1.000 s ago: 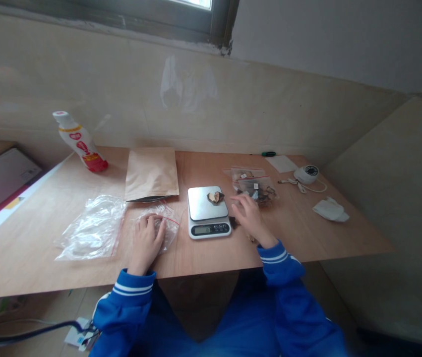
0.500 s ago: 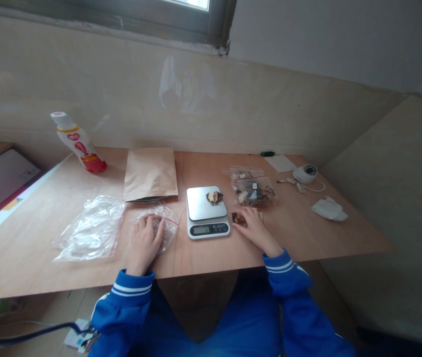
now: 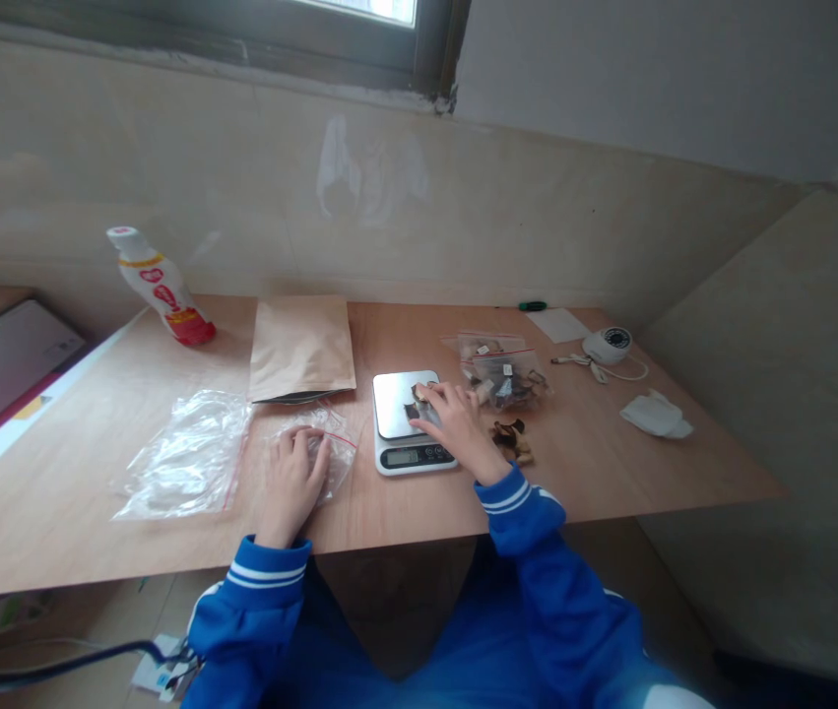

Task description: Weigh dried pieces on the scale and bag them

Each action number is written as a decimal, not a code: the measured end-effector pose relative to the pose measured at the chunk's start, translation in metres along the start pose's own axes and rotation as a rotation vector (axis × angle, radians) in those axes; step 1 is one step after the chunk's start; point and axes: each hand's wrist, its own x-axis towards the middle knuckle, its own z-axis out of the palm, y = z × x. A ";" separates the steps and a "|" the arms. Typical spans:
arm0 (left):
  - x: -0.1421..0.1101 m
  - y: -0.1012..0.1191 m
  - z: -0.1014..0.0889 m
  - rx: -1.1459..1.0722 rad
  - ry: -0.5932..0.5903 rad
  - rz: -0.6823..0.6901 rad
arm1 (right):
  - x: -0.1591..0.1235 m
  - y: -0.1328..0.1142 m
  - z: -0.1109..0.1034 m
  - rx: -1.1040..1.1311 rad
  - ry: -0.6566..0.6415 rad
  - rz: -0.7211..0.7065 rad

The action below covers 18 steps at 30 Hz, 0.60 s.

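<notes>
My right hand (image 3: 452, 423) is over the steel pan of the white kitchen scale (image 3: 393, 404), thumb and fingers closed round a dark, dried piece (image 3: 411, 411) that looks like dried mushroom. Another pale dried piece shows by the fingertips, and the hand hides the rest of what lies there. The scale's display (image 3: 402, 457) is lit, but its digits are too small to read surely. My left hand (image 3: 291, 483) rests with fingers apart on a clear zip bag (image 3: 337, 458) with a red seal line. Several loose dried pieces (image 3: 513, 441) lie right of the scale.
Filled zip bags (image 3: 511, 384) stand behind the loose pieces. A brown paper pouch (image 3: 301, 345), flat clear bags (image 3: 182, 453) and a white-red bottle (image 3: 167, 290) are to the left. A dome camera (image 3: 606, 345) with its cable and a crumpled tissue (image 3: 656, 414) lie at right.
My right hand has moved left from the loose pieces onto the scale pan, carrying a dried piece. The loose pieces are now uncovered. My left hand has stayed on the zip bag.
</notes>
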 end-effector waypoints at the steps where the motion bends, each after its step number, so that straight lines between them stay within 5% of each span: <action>1: 0.000 0.001 0.000 0.001 0.008 -0.002 | -0.005 0.003 -0.002 0.015 0.009 0.007; 5: 0.000 0.002 0.000 -0.004 0.018 -0.006 | -0.037 0.030 -0.015 0.110 0.065 0.107; 10: 0.000 -0.001 0.001 0.006 0.000 -0.003 | -0.072 0.058 -0.011 0.017 -0.053 0.220; 18: 0.000 0.000 0.000 0.002 0.001 0.003 | -0.059 0.054 -0.007 -0.088 -0.101 0.191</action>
